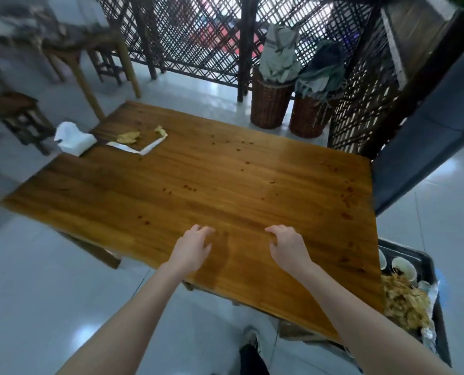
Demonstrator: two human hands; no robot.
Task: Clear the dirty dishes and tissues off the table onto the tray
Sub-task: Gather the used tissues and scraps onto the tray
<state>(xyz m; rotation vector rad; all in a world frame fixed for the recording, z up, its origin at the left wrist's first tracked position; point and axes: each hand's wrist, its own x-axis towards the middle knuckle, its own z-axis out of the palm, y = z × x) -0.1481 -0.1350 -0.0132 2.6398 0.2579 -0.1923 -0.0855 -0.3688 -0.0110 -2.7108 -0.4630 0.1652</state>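
Note:
A wooden table (198,185) carries dark food spots. At its far left corner lie a white tissue pack (73,140), a soiled yellowish tissue (128,137), a second crumpled scrap (161,131) and a white paper strip (137,148). My left hand (191,249) and my right hand (289,246) hover over the near part of the table, fingers loosely curled, holding nothing. A dark tray (426,263) sits low at the right, beyond the table's edge, holding dirty bowls (403,267) and a heap of soiled tissues (404,301).
Two wicker baskets (270,104) with grey-green cloth stand behind the table against a dark lattice screen (198,36). Wooden stools (19,115) and another table stand at the left. A dark blue panel (426,131) rises at the right. The floor is pale tile.

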